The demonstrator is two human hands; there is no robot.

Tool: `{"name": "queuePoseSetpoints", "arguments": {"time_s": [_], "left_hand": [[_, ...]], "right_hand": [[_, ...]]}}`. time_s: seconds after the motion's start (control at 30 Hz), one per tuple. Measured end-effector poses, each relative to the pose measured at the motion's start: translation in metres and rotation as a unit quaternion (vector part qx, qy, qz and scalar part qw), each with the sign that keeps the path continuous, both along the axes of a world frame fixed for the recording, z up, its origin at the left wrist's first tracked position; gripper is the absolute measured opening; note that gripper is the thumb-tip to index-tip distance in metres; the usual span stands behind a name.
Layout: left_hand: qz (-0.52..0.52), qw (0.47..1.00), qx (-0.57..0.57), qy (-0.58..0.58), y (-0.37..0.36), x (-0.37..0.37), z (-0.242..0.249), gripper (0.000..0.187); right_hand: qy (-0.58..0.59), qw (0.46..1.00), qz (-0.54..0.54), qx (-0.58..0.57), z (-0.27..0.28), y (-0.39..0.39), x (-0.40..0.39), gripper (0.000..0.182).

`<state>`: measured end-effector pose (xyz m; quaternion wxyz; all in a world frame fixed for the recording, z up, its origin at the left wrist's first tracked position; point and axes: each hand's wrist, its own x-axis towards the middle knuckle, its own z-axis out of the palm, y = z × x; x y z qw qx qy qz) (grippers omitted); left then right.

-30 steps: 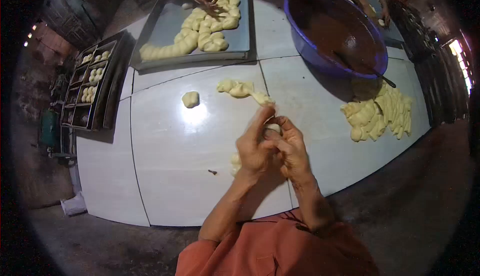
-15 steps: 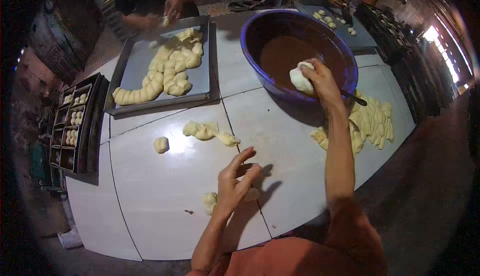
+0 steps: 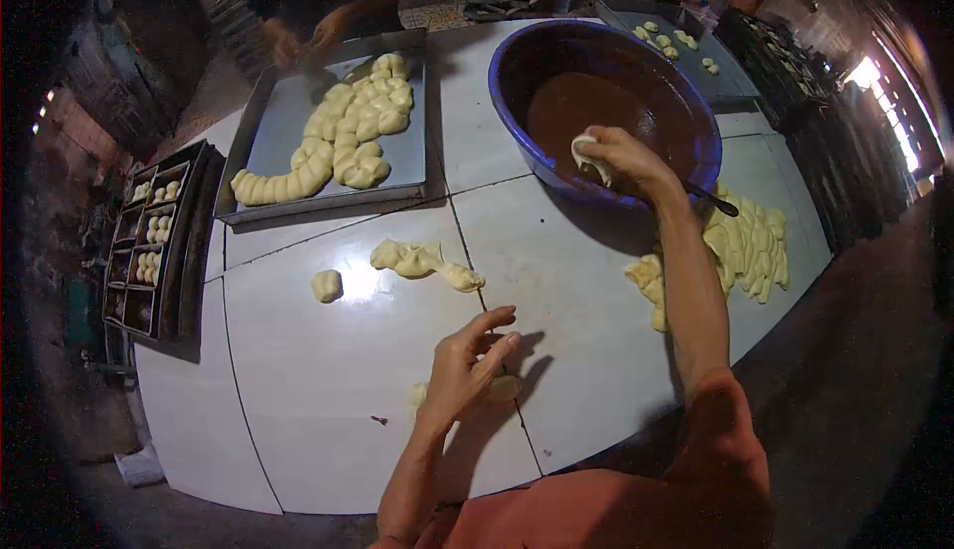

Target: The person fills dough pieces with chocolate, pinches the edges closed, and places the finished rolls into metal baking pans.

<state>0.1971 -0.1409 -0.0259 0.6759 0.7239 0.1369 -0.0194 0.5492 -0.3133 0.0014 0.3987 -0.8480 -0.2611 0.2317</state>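
A pale, soft piece of dough [image 3: 588,158] hangs from my right hand [image 3: 636,163], whose fingers are closed on it. That hand is at the near rim of a blue basin [image 3: 502,102] of thick brown filling [image 3: 566,102]. A dark utensil handle [image 3: 717,203] sticks out over the basin's right edge, beside my wrist. Above the tabletop, my left hand [image 3: 462,365] is open, thumb and forefinger apart. Pale dough lumps [image 3: 505,388] lie partly hidden under it. Farther off are a twisted dough strip [image 3: 422,261] and a single dough ball [image 3: 326,287].
Flattened dough pieces [image 3: 755,246] overlap right of my forearm. A metal tray [image 3: 328,206] of dough rolls stands at the back left, with a co-worker's hands [image 3: 303,40] behind it. Divided baking tins [image 3: 149,251] sit at the left edge. Another tray [image 3: 730,77] lies at the back right.
My right hand has turned over and shifted slightly left, so the dough now droops below the fingers. My left hand has hardly moved. The co-worker's hands at the left tray have changed position.
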Motion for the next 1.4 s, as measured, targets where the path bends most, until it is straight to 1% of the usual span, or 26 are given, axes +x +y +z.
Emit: {"name": "queuePoseSetpoints", "arguments": {"time_s": [0.03,0.07,0.13,0.17,0.2,0.23,0.27,0.3,0.33,0.4,0.47,0.53,0.57,0.6,0.63,0.67,0.73,0.87,0.93,0.97,1.0,1.07,1.1,1.27,1.33,1.4], "left_hand": [[-0.011,1.0,-0.01,0.004,-0.001,0.006,0.006,0.044],[-0.007,1.0,-0.011,0.005,-0.004,0.013,0.003,0.044],[-0.024,0.995,-0.065,-0.071,-0.012,0.031,-0.006,0.048],[-0.026,0.992,-0.11,-0.058,-0.015,0.04,-0.001,0.051],[-0.025,0.986,-0.156,-0.044,-0.019,0.05,0.007,0.053],[0.002,0.975,-0.215,-0.05,-0.027,0.057,0.009,0.056],[0.013,0.975,-0.217,-0.047,-0.032,0.062,0.007,0.056],[0.044,0.952,-0.296,-0.062,-0.036,0.067,0.002,0.057],[0.074,0.922,-0.373,-0.078,-0.036,0.067,0.0,0.058],[0.086,0.904,-0.412,-0.077,-0.028,0.057,-0.008,0.053],[0.15,0.909,-0.379,-0.09,-0.019,0.043,-0.021,0.039],[0.219,0.917,-0.333,-0.037,-0.001,0.026,-0.022,0.03],[0.232,0.923,-0.307,-0.022,0.005,0.018,-0.018,0.027],[0.236,0.922,-0.306,-0.02,0.009,0.011,-0.021,0.027],[0.225,0.929,-0.295,-0.016,0.012,0.006,-0.027,0.027],[0.213,0.935,-0.284,-0.012,0.013,0.0,-0.03,0.028],[0.221,0.929,-0.295,-0.036,0.009,-0.005,-0.028,0.034],[0.274,0.932,-0.225,-0.072,0.01,-0.014,-0.03,0.029],[0.234,0.94,-0.24,-0.064,0.017,-0.015,-0.024,0.033],[0.225,0.946,-0.227,-0.05,0.021,-0.016,-0.02,0.034],[0.227,0.945,-0.229,-0.049,0.027,-0.015,-0.017,0.034],[0.164,0.968,-0.186,0.022,0.041,-0.015,-0.013,0.037],[0.149,0.965,-0.217,0.021,0.047,-0.017,-0.011,0.04],[0.138,0.972,-0.189,0.008,0.054,-0.025,0.001,0.042],[0.13,0.974,-0.185,0.0,0.046,-0.03,0.007,0.042],[0.117,0.977,-0.167,-0.069,0.039,-0.037,0.007,0.039]], "right_hand": [[0.177,0.962,-0.055,0.2,0.017,0.003,-0.023,0.023],[0.179,0.962,-0.052,0.198,0.027,0.005,-0.038,0.023],[0.223,0.908,-0.074,0.348,0.039,0.006,-0.062,0.016],[0.248,0.88,-0.056,0.401,0.034,0.007,-0.072,0.015],[0.254,0.881,-0.052,0.396,0.033,0.012,-0.09,0.015],[0.268,0.861,-0.096,0.421,0.033,0.019,-0.113,0.015],[0.283,0.839,-0.139,0.444,0.03,0.024,-0.134,0.015],[0.31,0.828,-0.137,0.447,0.016,0.027,-0.145,0.018],[0.285,0.844,-0.14,0.433,0.0,0.03,-0.16,0.022],[0.334,0.8,-0.146,0.477,-0.021,0.033,-0.19,0.024],[0.361,0.796,-0.089,0.479,-0.02,0.03,-0.212,0.025],[0.288,0.847,-0.088,0.438,-0.04,0.028,-0.231,0.035],[0.292,0.846,-0.087,0.438,-0.048,0.031,-0.244,0.035],[0.139,0.909,-0.09,0.382,-0.051,0.042,-0.262,0.043],[-0.019,0.945,-0.088,0.315,-0.054,0.049,-0.276,0.052],[-0.159,0.967,-0.083,0.183,-0.053,0.049,-0.284,0.062],[-0.244,0.955,-0.083,0.146,-0.059,0.057,-0.302,0.047],[-0.209,0.946,-0.126,0.215,-0.079,0.075,-0.311,0.03],[-0.191,0.94,-0.129,0.25,-0.073,0.084,-0.308,0.017],[0.029,0.952,-0.185,0.241,-0.067,0.082,-0.314,0.014],[0.03,0.953,-0.184,0.239,-0.062,0.082,-0.315,0.014],[0.22,0.915,-0.168,0.295,-0.057,0.076,-0.311,0.015],[0.278,0.9,-0.131,0.31,-0.053,0.07,-0.309,0.021],[0.176,0.929,-0.028,0.325,-0.048,0.062,-0.322,0.03],[0.077,0.939,-0.009,0.334,-0.062,0.059,-0.309,0.035],[0.034,0.921,0.017,0.387,-0.075,0.057,-0.303,0.031]]}}
